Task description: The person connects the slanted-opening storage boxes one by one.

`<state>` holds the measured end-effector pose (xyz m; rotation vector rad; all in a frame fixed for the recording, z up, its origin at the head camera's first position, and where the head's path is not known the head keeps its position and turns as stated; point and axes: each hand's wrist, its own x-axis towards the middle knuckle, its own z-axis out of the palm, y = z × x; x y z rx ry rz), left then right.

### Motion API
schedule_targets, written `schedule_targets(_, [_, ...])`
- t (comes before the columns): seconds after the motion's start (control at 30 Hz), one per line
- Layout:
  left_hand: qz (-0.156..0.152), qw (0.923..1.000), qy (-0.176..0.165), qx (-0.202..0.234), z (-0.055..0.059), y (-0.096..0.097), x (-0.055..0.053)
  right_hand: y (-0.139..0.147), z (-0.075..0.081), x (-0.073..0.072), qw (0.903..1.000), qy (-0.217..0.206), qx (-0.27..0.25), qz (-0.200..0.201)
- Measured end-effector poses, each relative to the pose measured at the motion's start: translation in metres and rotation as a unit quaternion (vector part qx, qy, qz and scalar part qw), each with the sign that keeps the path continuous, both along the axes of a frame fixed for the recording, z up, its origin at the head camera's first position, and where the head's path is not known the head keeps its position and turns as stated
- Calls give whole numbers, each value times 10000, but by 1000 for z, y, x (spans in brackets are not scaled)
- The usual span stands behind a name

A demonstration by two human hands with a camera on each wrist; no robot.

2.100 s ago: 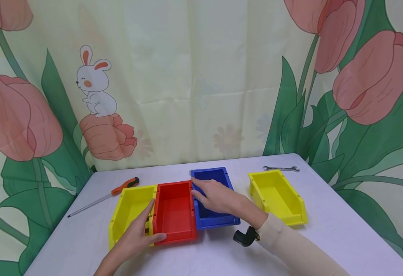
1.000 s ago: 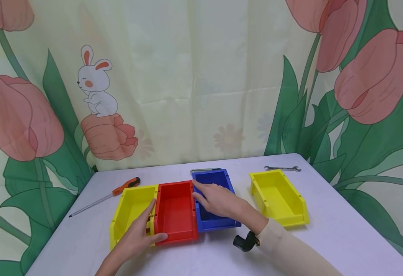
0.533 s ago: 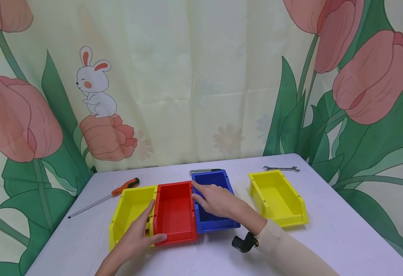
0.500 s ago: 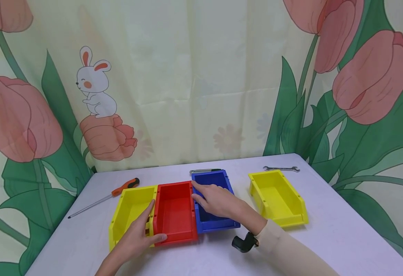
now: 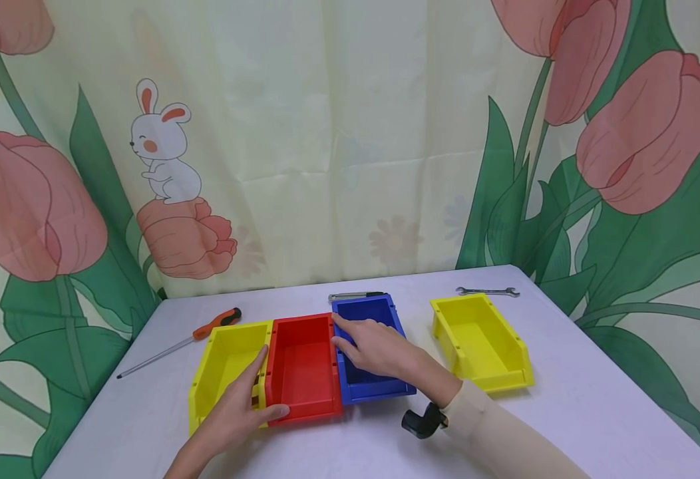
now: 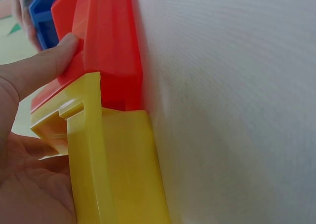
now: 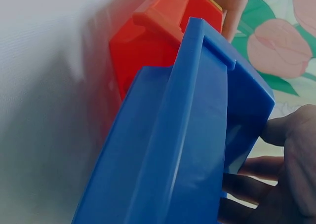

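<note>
Drawing glossy plastic blue bin [image 5: 380, 392] nearer with straight-fingered right hand [image 5: 378, 346], baring more of slim tool [image 5: 350, 296] behind; spanning adjoining red bin [image 5: 313, 409] and yellow bin [image 5: 230, 349] on white cloth [image 5: 374, 452] with spread left hand [image 5: 233, 407], showing palm only in left-wrist view

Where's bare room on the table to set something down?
Bare tabletop lies right of the lone yellow bin and in front of the red bin. Crowded around that red bin: left yellow bin, blue bin, left hand, right hand.
</note>
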<state>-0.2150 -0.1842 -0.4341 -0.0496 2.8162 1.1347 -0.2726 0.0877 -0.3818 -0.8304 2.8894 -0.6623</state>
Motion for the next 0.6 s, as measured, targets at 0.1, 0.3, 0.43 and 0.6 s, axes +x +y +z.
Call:
schedule_targets(0.1, [11, 10000, -15, 7, 0, 0, 0, 0, 0, -1, 9999, -52, -106, 70])
schedule_targets(0.3, [16, 10000, -19, 12, 1, -1, -1, 2, -1, -2, 9995, -111, -255, 139])
schedule_targets(0.43, [6, 10000, -12, 5, 1, 0, 0, 2, -3, -4, 9993, -177, -305, 144])
schedule_targets(0.6, [-19, 10000, -7, -4, 1, 0, 0, 3, -5, -4, 9990, -239, -353, 148])
